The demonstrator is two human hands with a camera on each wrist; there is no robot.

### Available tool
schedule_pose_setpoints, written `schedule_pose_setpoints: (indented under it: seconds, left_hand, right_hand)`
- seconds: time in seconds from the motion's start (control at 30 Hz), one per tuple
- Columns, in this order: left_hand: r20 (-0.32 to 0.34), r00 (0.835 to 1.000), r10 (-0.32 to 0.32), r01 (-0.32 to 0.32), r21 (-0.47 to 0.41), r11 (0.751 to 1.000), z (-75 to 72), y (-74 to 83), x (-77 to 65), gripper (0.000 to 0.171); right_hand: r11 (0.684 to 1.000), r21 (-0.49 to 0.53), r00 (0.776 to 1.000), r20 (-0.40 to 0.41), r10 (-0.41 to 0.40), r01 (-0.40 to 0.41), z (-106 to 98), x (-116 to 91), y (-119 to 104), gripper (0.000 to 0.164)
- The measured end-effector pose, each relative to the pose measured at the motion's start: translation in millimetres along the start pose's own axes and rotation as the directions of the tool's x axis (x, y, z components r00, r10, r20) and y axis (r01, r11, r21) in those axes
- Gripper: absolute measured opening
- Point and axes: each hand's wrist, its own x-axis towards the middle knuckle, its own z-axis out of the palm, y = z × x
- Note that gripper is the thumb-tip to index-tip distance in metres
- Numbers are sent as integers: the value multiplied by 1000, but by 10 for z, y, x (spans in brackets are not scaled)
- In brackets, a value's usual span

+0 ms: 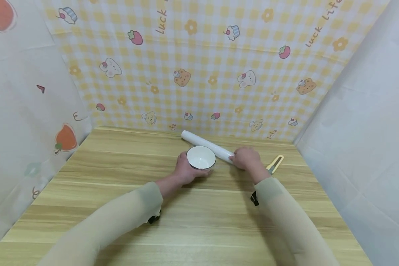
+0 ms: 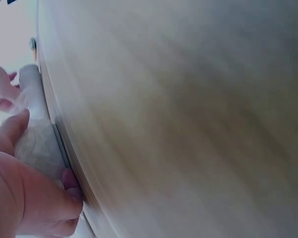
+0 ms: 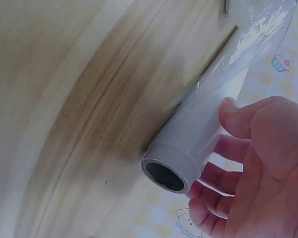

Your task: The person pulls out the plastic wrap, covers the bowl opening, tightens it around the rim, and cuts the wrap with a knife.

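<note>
A white bowl point(image 1: 201, 158) with a dark rim is held by my left hand point(image 1: 186, 170), its fingers and thumb around the side. Behind it a long roll of cling film point(image 1: 206, 144) lies slantwise on the table. My right hand point(image 1: 246, 157) grips the roll near its right end. In the right wrist view the thumb and curled fingers are round the roll point(image 3: 191, 126), beside its hollow core. Clear film point(image 3: 253, 29) runs from the roll towards the bowl. The left wrist view shows my left hand point(image 2: 35, 198) by crinkled film point(image 2: 37, 144); the bowl's far side is hidden there.
A yellow utility knife point(image 1: 275, 163) lies on the wooden table point(image 1: 199, 229), just right of my right forearm. A checked cloth backdrop point(image 1: 199, 74) rises at the table's back edge, with pale sheets point(image 1: 369, 147) at both sides.
</note>
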Motion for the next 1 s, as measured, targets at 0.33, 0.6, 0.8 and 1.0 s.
schedule_pose_setpoints:
  seconds: [0.33,0.6,0.8,1.0]
  left_hand:
    - [130,991,43,-32,-82,996,-230,-83,124,112]
    - [201,977,71,-72,1,997,-370,-126,239,113]
    - [262,962,77,-87,26,996,-463,-140,297,113]
    - [317,945,84,-91,6,996,-556,-160,368,111]
  right_hand:
    - [998,62,993,117,24,-31,-17,-120,44,55]
    - [998,59,987,158,29,-38,-54,-252,-41,55]
    - [990,112,972,227,58,-85,-61,-305,-116,47]
    - [980,174,964,260,48,-95,-38,-342,-186,47]
